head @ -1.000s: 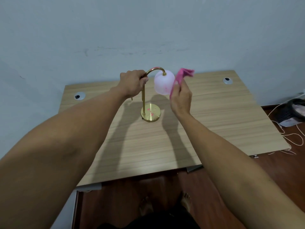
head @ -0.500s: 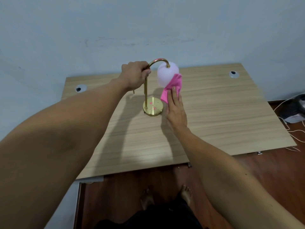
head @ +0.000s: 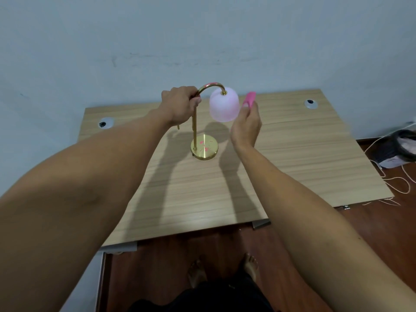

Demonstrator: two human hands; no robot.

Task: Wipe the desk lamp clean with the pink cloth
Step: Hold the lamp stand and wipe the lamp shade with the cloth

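Left hand (head: 180, 104): fingers curled around the gold curved neck of the desk lamp (head: 203, 122), gripping it near the top of the bend. Right hand (head: 246, 124): fingers pinch the pink cloth (head: 249, 99), cloth sticking up just beside the right side of the lamp's white shade (head: 224, 104); contact with shade unclear. Lamp upright, round gold base (head: 204, 147) on the wooden tabletop (head: 292, 154), mid-rear. Pink smudges on base and neck. Two cable grommets at rear corners (head: 105, 123). Cords and dark bag on floor at right (head: 403, 147). Bare feet below (head: 198, 271).
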